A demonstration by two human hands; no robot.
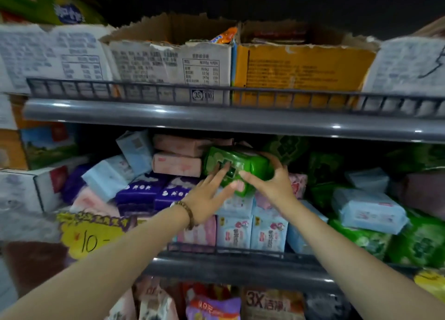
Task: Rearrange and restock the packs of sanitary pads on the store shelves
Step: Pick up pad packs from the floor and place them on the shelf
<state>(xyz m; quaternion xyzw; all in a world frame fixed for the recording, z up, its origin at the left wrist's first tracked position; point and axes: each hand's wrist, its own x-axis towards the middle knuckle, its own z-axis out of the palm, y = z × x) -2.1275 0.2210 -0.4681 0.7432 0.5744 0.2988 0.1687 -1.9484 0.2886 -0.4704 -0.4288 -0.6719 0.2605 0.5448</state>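
Note:
A green pack of pads (240, 163) is held up over the middle shelf, tilted, between both my hands. My left hand (209, 199), with a bead bracelet on the wrist, presses flat against its front left face. My right hand (272, 182) grips its right end, thumb on the front. Behind it lie two stacked pink packs (177, 163). Purple packs (144, 189) sit to the lower left, and light blue packs (250, 233) stand upright below the hands.
Green packs (361, 238) and a light blue pack (368, 209) pile up at right. The grey shelf rail (240, 269) runs below; the upper shelf edge (216, 117) carries torn cardboard boxes (301, 71). A yellow price sign (91, 233) hangs at the left.

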